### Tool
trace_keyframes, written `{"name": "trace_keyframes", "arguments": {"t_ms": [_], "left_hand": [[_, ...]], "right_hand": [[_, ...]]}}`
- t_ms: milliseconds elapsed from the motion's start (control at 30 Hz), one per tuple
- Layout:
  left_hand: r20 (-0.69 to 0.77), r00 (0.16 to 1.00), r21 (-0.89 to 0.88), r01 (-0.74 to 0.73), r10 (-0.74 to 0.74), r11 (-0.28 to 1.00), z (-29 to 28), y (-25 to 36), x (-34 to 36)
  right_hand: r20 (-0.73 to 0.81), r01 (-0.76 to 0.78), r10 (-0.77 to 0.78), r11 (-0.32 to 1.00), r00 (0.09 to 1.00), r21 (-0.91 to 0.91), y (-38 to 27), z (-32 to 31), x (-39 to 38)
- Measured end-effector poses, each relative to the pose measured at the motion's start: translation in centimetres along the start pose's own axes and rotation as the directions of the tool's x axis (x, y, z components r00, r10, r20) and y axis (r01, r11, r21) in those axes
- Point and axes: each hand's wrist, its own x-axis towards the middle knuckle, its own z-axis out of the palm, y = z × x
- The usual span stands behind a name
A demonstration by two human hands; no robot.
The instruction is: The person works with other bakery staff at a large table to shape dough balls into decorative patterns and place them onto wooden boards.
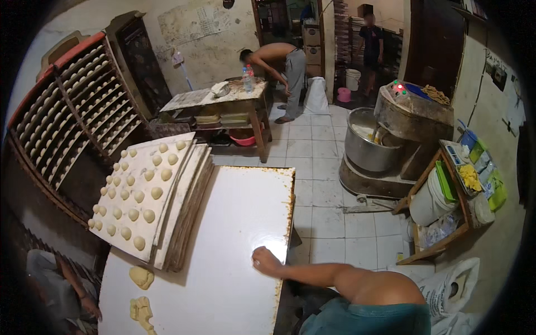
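My right arm reaches in from the lower right, bare to the shoulder. My right hand (267, 262) is closed in a loose fist on the glossy white table (240, 215), near its right edge; anything within or beneath it is hidden. My left hand is out of view. A round lump of dough (141, 277) and an uneven, folded dough piece (143, 314) lie toward the table's lower left. Beyond them, a slanting stack of floury boards (153, 231) carries rows of round dough balls (157, 193) on its top board.
At lower left, a co-worker's arm (75, 282) hangs by the table. A tall rack (75, 109) full of dough balls stands far left. A bare-backed person (276, 56) bends beside a floury workbench (212, 97). A dough mixer (371, 142) and cluttered shelf (438, 245) stand right.
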Motion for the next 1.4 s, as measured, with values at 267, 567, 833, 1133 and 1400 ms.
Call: {"name": "trace_keyframes", "arguments": {"t_ms": [267,567,833,1133,1400], "left_hand": [[-0.03,0.992,-0.139,-0.124,0.121,0.982,0.1,-8.1,-0.5],[-0.167,0.977,0.096,-0.116,0.131,0.989,-0.3,-8.3,-2.2],[-0.345,0.902,-0.208,0.197,-0.26,0.958,1.1,-0.9,-4.9],[-0.252,0.909,-0.709,0.059,-0.332,0.702,-5.0,13.9,14.7],[0.053,0.704,-0.247,-0.678,0.708,0.693,2.9,52.6,42.2]], "right_hand": [[0.294,0.011,-0.01,1.0,0.956,-0.003,-2.7,-2.3,-0.6],[0.469,-0.463,0.279,0.819,0.838,0.34,-4.5,-6.8,-5.3],[0.765,-0.695,0.262,-0.319,0.589,0.644,2.5,-3.9,22.6],[0.201,0.141,-0.257,0.877,0.945,0.458,0.7,11.3,66.5],[0.682,0.363,-0.254,0.932,0.686,-0.018,4.1,22.1,75.1]]}}
